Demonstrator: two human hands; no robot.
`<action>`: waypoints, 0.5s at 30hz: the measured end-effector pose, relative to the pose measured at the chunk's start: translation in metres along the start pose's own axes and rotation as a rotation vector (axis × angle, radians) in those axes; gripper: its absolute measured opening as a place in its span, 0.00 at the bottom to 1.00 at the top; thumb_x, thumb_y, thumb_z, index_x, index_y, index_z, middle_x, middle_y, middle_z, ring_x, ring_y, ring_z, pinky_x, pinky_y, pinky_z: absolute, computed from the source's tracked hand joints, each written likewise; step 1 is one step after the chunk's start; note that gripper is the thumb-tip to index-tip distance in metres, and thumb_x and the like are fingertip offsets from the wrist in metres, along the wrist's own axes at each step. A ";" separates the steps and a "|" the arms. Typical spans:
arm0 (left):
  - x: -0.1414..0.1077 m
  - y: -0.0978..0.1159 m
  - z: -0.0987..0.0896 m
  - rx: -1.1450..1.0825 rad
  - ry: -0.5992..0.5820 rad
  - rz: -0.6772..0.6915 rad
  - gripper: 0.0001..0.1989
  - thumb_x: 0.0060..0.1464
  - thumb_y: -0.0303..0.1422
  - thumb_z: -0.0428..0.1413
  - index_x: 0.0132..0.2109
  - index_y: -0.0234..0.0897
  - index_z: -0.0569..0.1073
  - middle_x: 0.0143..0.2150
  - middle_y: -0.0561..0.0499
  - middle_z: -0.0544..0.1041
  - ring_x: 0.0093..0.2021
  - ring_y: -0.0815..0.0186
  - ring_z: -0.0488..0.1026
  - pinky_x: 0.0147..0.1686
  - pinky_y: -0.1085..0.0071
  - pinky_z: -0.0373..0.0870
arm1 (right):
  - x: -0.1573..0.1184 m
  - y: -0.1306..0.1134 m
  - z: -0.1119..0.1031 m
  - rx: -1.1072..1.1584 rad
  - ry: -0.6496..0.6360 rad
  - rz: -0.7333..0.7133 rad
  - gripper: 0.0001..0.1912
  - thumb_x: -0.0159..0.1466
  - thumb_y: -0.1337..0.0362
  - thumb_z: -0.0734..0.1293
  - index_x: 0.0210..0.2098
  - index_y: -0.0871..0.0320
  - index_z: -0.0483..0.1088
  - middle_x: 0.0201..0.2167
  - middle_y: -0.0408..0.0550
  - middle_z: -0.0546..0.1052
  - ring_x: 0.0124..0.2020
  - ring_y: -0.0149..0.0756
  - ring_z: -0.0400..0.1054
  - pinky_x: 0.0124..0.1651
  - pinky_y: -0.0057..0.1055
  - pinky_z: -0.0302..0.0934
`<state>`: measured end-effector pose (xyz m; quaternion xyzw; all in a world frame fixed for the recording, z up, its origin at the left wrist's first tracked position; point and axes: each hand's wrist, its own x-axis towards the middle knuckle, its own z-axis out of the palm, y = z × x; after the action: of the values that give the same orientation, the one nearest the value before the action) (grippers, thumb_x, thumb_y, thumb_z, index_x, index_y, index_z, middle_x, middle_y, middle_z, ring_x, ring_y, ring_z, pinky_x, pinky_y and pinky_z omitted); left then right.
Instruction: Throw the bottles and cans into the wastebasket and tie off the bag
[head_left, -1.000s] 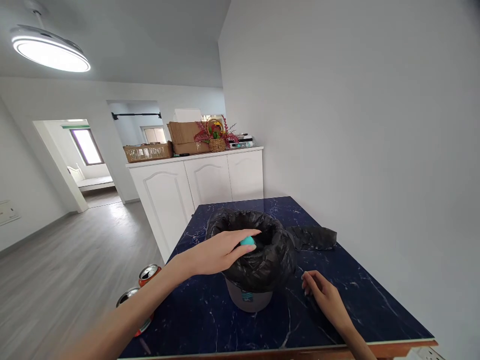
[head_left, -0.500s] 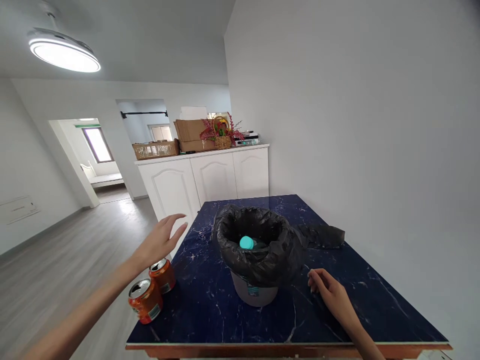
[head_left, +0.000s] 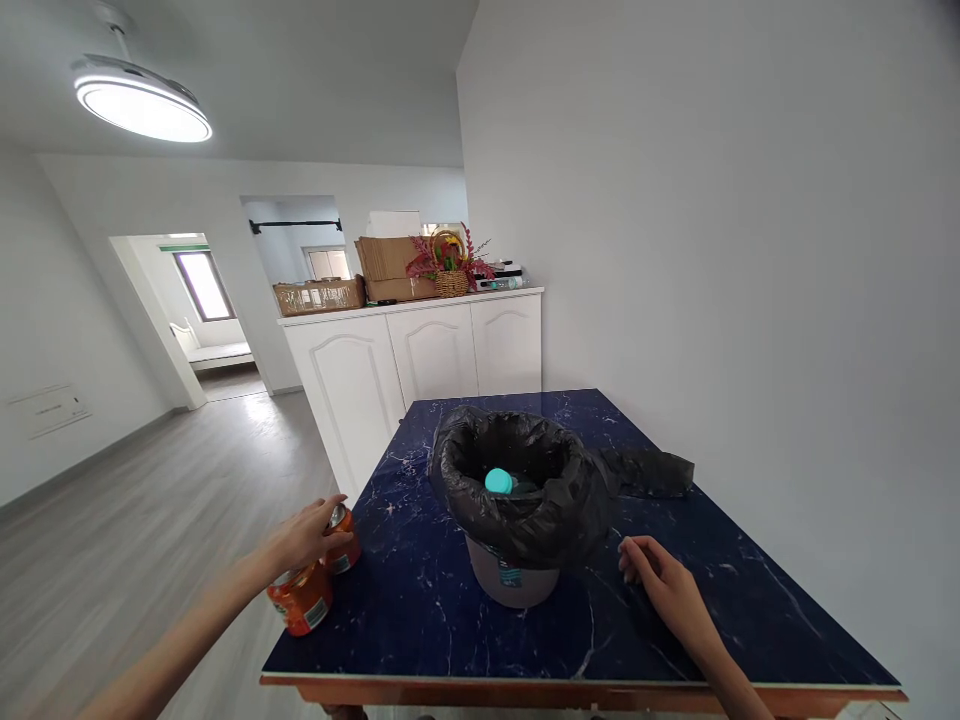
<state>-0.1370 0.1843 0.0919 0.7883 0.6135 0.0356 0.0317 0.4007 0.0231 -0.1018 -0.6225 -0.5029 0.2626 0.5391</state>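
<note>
My left hand point(head_left: 304, 537) is at the farther orange drink can point(head_left: 346, 548), thumb across its near side and fingers over its top. The can stands upright on the table's left side, partly covered by the hand. In front of it stands a second orange drink can point(head_left: 301, 600), its top hidden under my wrist. My right hand point(head_left: 660, 580) rests on the table with its fingers curled in, and nothing shows in them. Between the hands stands a grey bin point(head_left: 517, 590) lined with a black bag point(head_left: 525, 520). A bottle with a turquoise cap point(head_left: 498, 481) sits inside.
The dark blue marbled table point(head_left: 420, 640) has a wooden edge in front. A bunched black plastic piece point(head_left: 652, 472) lies right of the bin. Behind the table is a white cabinet point(head_left: 442, 355) with cardboard boxes point(head_left: 394, 270) and a flower basket point(head_left: 451, 283). A wall runs along the right.
My left hand has moved down onto the farther can from above it. My right hand stays where it was. The view has shifted slightly.
</note>
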 end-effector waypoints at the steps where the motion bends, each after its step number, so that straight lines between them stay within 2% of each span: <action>1: 0.001 0.006 -0.005 0.005 0.022 -0.008 0.37 0.54 0.51 0.52 0.67 0.38 0.69 0.54 0.36 0.82 0.53 0.41 0.80 0.48 0.53 0.74 | 0.001 0.001 0.000 0.001 0.001 -0.001 0.25 0.71 0.37 0.60 0.39 0.51 0.73 0.31 0.47 0.80 0.33 0.43 0.75 0.38 0.34 0.66; 3: -0.001 0.024 -0.024 0.001 0.123 -0.012 0.40 0.58 0.53 0.50 0.70 0.35 0.63 0.59 0.33 0.78 0.53 0.40 0.79 0.47 0.51 0.74 | 0.002 0.002 0.000 0.001 0.002 -0.003 0.26 0.70 0.37 0.60 0.39 0.51 0.73 0.31 0.48 0.80 0.34 0.43 0.75 0.37 0.33 0.66; 6: -0.015 0.068 -0.072 -0.102 0.405 0.075 0.43 0.63 0.58 0.48 0.74 0.34 0.55 0.62 0.32 0.75 0.52 0.42 0.79 0.46 0.53 0.76 | 0.003 0.004 0.001 -0.005 0.005 -0.004 0.26 0.70 0.36 0.60 0.39 0.52 0.74 0.30 0.48 0.80 0.33 0.43 0.75 0.36 0.33 0.66; 8: -0.031 0.105 -0.106 -0.210 0.578 0.188 0.43 0.63 0.60 0.51 0.73 0.38 0.57 0.59 0.36 0.77 0.55 0.44 0.78 0.50 0.53 0.76 | 0.003 0.004 0.002 -0.005 0.005 -0.008 0.27 0.70 0.36 0.60 0.39 0.52 0.74 0.30 0.48 0.80 0.33 0.43 0.75 0.36 0.33 0.66; 9: -0.038 0.124 -0.120 -0.260 0.624 0.240 0.42 0.62 0.60 0.53 0.72 0.40 0.59 0.59 0.38 0.77 0.57 0.45 0.77 0.53 0.52 0.75 | 0.002 0.003 0.002 -0.003 0.005 -0.010 0.27 0.70 0.36 0.60 0.39 0.52 0.74 0.30 0.48 0.80 0.33 0.43 0.75 0.37 0.33 0.66; 10: -0.044 0.142 -0.130 -0.302 0.636 0.295 0.41 0.61 0.60 0.55 0.72 0.41 0.59 0.59 0.39 0.78 0.58 0.45 0.77 0.55 0.52 0.74 | 0.002 0.003 0.002 -0.001 0.008 -0.012 0.26 0.70 0.36 0.61 0.39 0.52 0.74 0.30 0.48 0.80 0.33 0.43 0.75 0.37 0.33 0.67; 12: -0.050 0.174 -0.139 -0.349 0.566 0.411 0.41 0.61 0.58 0.57 0.72 0.43 0.58 0.60 0.40 0.77 0.59 0.47 0.76 0.56 0.52 0.74 | 0.001 0.001 0.002 0.005 0.011 -0.011 0.26 0.70 0.36 0.61 0.39 0.52 0.73 0.30 0.48 0.80 0.32 0.43 0.75 0.37 0.34 0.67; 15: -0.042 0.208 -0.125 -0.366 0.423 0.530 0.40 0.64 0.53 0.58 0.75 0.44 0.54 0.66 0.39 0.73 0.64 0.47 0.73 0.60 0.51 0.72 | -0.001 -0.003 0.001 0.012 -0.001 0.002 0.25 0.70 0.37 0.61 0.38 0.51 0.73 0.29 0.48 0.80 0.32 0.44 0.75 0.36 0.34 0.66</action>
<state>0.0412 0.0936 0.2351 0.8760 0.3651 0.3133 0.0342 0.3990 0.0225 -0.0998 -0.6196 -0.5008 0.2664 0.5425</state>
